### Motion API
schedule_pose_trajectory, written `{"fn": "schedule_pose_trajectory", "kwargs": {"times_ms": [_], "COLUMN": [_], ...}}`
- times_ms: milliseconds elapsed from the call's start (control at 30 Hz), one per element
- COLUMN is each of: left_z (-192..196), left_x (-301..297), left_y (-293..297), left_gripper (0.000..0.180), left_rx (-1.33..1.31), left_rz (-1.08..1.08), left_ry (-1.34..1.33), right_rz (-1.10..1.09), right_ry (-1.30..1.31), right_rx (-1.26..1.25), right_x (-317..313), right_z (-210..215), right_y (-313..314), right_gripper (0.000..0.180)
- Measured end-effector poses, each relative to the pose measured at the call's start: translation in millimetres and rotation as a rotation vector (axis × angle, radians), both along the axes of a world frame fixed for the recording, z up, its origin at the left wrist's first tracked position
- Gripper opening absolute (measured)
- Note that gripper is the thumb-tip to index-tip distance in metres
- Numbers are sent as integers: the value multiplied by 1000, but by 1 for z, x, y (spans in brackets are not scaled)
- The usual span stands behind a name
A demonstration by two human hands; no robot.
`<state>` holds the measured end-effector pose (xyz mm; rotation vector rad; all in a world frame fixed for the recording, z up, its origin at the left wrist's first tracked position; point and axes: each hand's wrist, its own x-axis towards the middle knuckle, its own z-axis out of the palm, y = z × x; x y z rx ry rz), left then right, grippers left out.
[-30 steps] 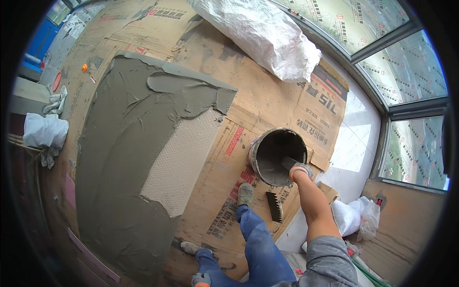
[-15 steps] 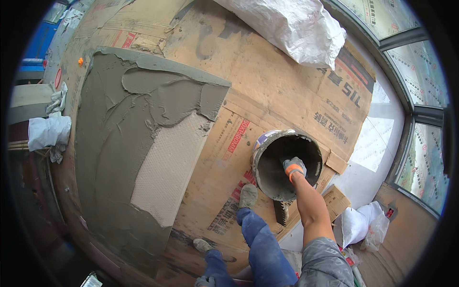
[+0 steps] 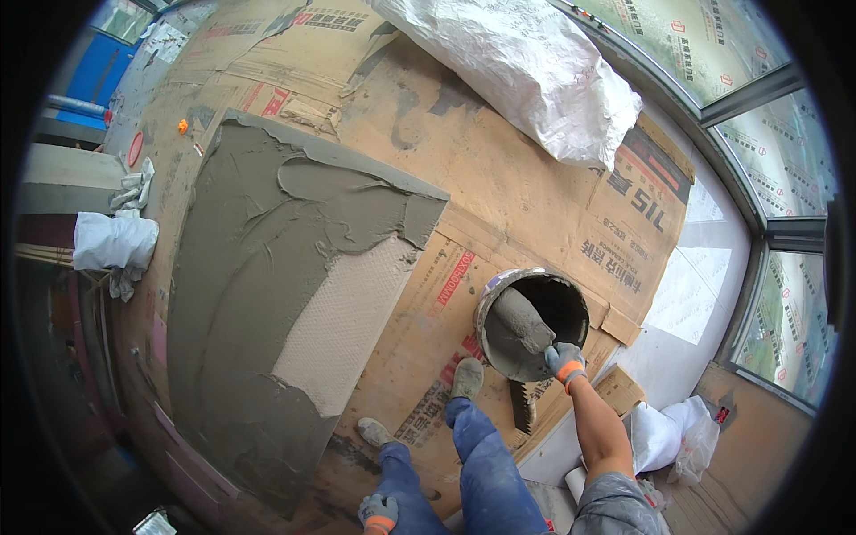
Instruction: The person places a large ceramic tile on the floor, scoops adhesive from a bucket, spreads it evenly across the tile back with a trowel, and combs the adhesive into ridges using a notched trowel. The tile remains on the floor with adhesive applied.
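Note:
My right hand (image 3: pixel 565 361), in a grey glove with an orange cuff, grips a trowel (image 3: pixel 517 318) at the near right rim of a bucket (image 3: pixel 482 332). Grey mortar coats the trowel's blade, which lies over the bucket's mouth; its handle is hidden in my fist. My left hand (image 3: pixel 378 512), gloved alike, is by my left leg at the lower edge, fingers curled, with nothing visible in them. To the left lies a large tile (image 3: pixel 334 325), its pale textured back partly bare and otherwise spread with wet mortar (image 3: pixel 241 267).
Printed cardboard (image 3: pixel 535 209) covers the floor. A dark notched trowel (image 3: pixel 522 407) lies beside the bucket's near side. A white woven sack (image 3: pixel 535 85) is at the far side, white bags (image 3: pixel 664 432) at the near right. Film-covered windows (image 3: pixel 758 143) stand along the right.
My right hand has drawn back from inside the bucket toward its near rim, bringing the mortar-coated trowel into sight. My left hand shows more fully at the lower edge. The view has shifted slightly.

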<state>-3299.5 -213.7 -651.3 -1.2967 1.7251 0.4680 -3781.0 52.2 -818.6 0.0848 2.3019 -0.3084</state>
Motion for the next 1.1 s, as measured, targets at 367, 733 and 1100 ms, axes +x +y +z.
{"fn": "schedule_pose_trajectory", "kwargs": {"times_ms": [367, 733, 1100], "left_z": [-55, -53, -67], "left_x": [13, 75, 133], "left_y": [-30, -36, -31], "left_gripper": [63, 62, 60], "left_rx": [118, 112, 34], "left_rz": [45, 198, 297], "left_ry": [-142, -7, 93], "right_rz": [185, 1025, -27], "right_ry": [266, 333, -298], "right_rx": [-315, -231, -483], "right_x": [49, 156, 245], "right_z": [170, 158, 152], "right_y": [-28, -313, -398], "right_gripper": [31, 24, 34]}}
